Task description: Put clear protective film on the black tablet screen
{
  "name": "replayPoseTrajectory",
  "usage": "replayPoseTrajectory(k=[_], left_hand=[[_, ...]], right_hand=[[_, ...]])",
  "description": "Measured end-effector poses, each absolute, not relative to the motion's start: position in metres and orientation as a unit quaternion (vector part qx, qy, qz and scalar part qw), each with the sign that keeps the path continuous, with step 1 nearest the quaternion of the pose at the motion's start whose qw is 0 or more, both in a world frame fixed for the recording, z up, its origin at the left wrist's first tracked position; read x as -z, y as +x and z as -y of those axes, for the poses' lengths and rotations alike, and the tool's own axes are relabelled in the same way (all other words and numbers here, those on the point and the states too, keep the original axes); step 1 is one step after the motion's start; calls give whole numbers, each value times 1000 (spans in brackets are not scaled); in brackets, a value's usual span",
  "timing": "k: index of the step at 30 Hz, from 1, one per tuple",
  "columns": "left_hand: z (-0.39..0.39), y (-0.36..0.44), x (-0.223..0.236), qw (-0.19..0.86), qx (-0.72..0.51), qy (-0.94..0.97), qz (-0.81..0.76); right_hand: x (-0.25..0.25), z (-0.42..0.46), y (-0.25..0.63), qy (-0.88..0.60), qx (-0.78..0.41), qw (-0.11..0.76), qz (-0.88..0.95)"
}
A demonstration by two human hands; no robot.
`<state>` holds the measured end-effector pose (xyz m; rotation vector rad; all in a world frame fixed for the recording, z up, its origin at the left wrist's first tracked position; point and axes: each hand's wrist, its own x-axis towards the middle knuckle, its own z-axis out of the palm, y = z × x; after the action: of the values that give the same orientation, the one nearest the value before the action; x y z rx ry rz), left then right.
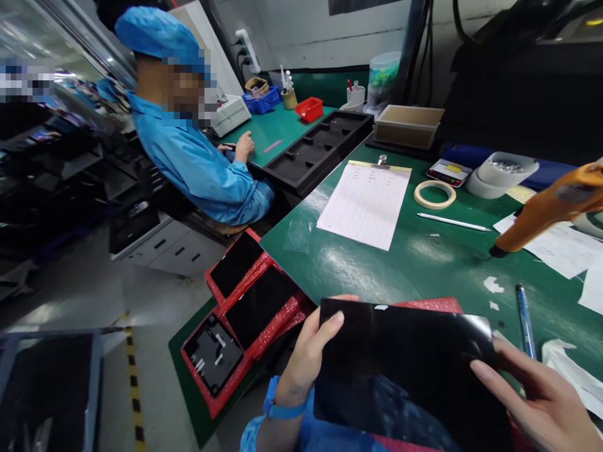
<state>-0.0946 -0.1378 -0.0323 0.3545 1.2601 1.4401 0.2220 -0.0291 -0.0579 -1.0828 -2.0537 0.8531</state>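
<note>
A glossy black screen panel [400, 370], about the size of a tablet, is held up at the near edge of the green bench. My left hand [311, 345] grips its left edge, thumb on the front face and fingers behind. On the right side, my right hand [537, 386] pinches the panel the same way. A small white mark shows at its top edge. Red bubble wrap [436, 305] peeks out behind the panel. To the right of it lie a blue pen [525, 320] and crumpled white paper [572, 370].
An orange electric screwdriver [551, 204] hangs at the right. A clipboard [367, 201], tape roll [434, 194] and white stylus [453, 221] lie on the bench [339, 270]. Lower left, several panels [259, 304] rest on red bubble wrap. A co-worker [193, 157] sits beyond a black tray [320, 150].
</note>
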Motion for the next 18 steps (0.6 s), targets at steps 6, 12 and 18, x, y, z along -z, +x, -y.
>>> replayPoseTrajectory(k=[6, 12, 18], left_hand=[[126, -98, 35, 564, -588, 227, -534], [105, -99, 49, 583, -572, 233, -528], [93, -103, 52, 602, -562, 240, -514]], right_hand=[[20, 10, 186, -283, -89, 359, 885], [12, -15, 135, -148, -120, 295, 936], [26, -42, 113, -99, -146, 277, 945]])
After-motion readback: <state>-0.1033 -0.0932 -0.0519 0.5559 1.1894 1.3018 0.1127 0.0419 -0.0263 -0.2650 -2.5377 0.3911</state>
